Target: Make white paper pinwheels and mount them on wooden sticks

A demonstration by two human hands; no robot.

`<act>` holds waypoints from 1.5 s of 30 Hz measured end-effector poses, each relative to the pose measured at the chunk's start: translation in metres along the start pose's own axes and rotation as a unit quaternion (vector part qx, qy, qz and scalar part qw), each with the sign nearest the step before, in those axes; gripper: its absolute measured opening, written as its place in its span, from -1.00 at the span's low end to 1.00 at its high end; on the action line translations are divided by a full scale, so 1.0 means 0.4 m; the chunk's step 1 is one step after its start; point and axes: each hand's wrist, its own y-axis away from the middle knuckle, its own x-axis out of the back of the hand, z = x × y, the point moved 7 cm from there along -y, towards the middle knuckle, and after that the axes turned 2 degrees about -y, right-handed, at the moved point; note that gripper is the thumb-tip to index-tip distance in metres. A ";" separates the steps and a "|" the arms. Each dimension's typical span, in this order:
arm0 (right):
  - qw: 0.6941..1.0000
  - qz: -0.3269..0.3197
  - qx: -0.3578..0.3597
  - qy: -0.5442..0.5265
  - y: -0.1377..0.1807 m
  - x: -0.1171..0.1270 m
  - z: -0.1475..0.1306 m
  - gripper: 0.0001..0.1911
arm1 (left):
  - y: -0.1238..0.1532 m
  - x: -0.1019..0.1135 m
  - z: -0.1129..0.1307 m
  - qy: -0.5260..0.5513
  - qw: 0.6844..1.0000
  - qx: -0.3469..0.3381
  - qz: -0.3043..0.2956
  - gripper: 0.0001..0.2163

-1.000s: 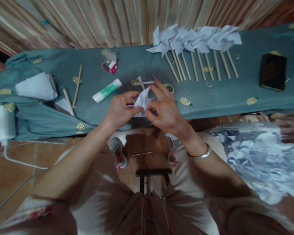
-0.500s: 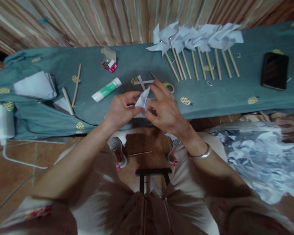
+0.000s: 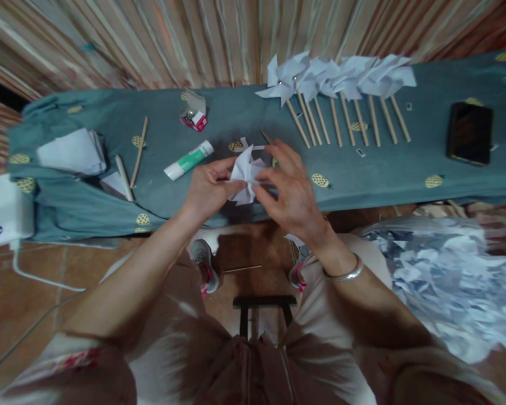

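Over the front edge of the cloth-covered table, a white paper pinwheel [image 3: 245, 169] with folded blades faces up between my hands. My left hand [image 3: 211, 184] is closed on its left side, the thumb lying on the paper near the centre. From the right, the thumb and forefinger of my right hand [image 3: 290, 188] touch the pinwheel near its middle, while the other fingers stretch over it. Beyond the hands lie white paper strips [image 3: 253, 148] and a pair of scissors [image 3: 265, 136], mostly hidden by my right hand. A glue stick [image 3: 189, 160] lies left of them.
Several finished pinwheels [image 3: 341, 76] on wooden sticks line the table's back right. A small red-and-white box [image 3: 194, 115], a loose stick [image 3: 139, 152], a white pen-like rod [image 3: 124, 177] and stacked paper [image 3: 73, 152] are leftward. A phone [image 3: 470, 134] lies right; a bag of paper pieces [image 3: 451, 281] stands below.
The pinwheel's blades now show more spread and face upward. My right fingers have loosened from a tight pinch and lie further apart. The view has shifted slightly.
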 end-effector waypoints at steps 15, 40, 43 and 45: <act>0.780 0.002 -0.332 -0.530 0.015 -0.113 0.060 -0.59 | 0.005 -0.016 -0.005 0.158 0.987 0.010 0.033 -0.72; 0.818 0.070 -0.317 -0.475 -0.004 -0.113 0.088 -0.81 | -0.001 -0.007 -0.008 0.075 0.995 -0.015 0.070 -0.68; 0.819 0.057 -0.321 -0.473 -0.003 -0.115 0.087 -0.80 | 0.001 -0.011 -0.014 0.091 0.994 0.000 0.062 -0.70; 0.812 0.051 -0.323 -0.483 -0.003 -0.116 0.086 -0.82 | 0.001 -0.012 -0.017 0.094 0.994 0.002 0.058 -0.71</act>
